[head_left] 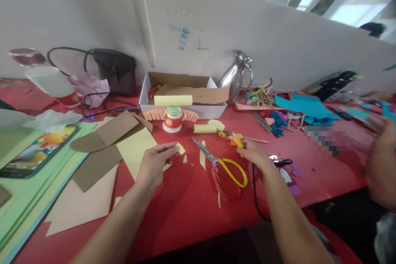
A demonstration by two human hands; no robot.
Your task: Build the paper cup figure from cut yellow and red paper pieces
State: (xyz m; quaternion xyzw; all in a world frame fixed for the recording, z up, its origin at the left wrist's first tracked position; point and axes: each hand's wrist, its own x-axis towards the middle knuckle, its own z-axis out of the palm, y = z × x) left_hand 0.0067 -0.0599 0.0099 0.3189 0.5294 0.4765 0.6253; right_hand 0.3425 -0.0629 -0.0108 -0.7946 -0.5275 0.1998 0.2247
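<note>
My left hand (154,163) pinches a small piece of pale yellow paper (180,148) between thumb and fingers. Fingers of my right hand (255,154) are closed around a yellow hot glue gun (236,139), whose nozzle points left; a clear glue stick (258,140) sticks out behind it. Between the hands lie scissors (229,171) with one yellow and one red handle, blades spread, among thin paper scraps (202,156). Beyond stands a red paper cup figure (172,123) with pleated orange paper arms and a yellow paper roll on top. Another yellow roll (205,128) lies beside it.
Behind the cup figure is a white box (204,111). A steel jug (233,76) stands to its right. Brown and yellow sheets (95,169) and a phone (40,150) lie at left. Another person's arm (382,161) reaches in at right. A black cord (255,194) hangs near my right wrist.
</note>
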